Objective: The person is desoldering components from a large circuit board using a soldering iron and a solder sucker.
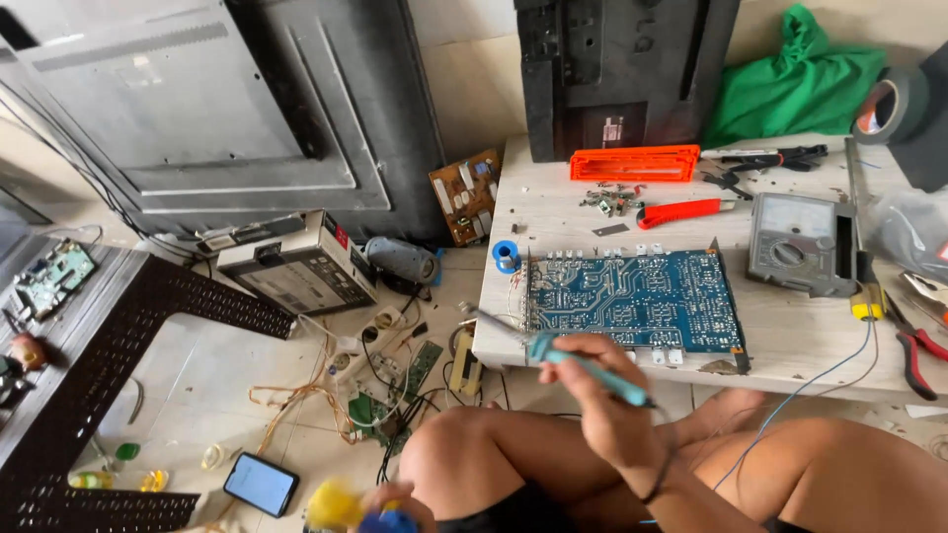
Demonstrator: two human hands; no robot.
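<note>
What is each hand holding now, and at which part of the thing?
The right hand grips a soldering iron around its teal handle, the tip toward the blue circuit board. The left hand holds a blurred yellow and blue object; where it grips cannot be told.

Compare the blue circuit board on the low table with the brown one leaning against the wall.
The blue circuit board lies flat on the low table, solder side up; the brown circuit board stands tilted on the floor, component side showing. The blue one is far larger and sits before the right hand holding a soldering iron; the brown one is untouched. Both are bare boards.
</note>
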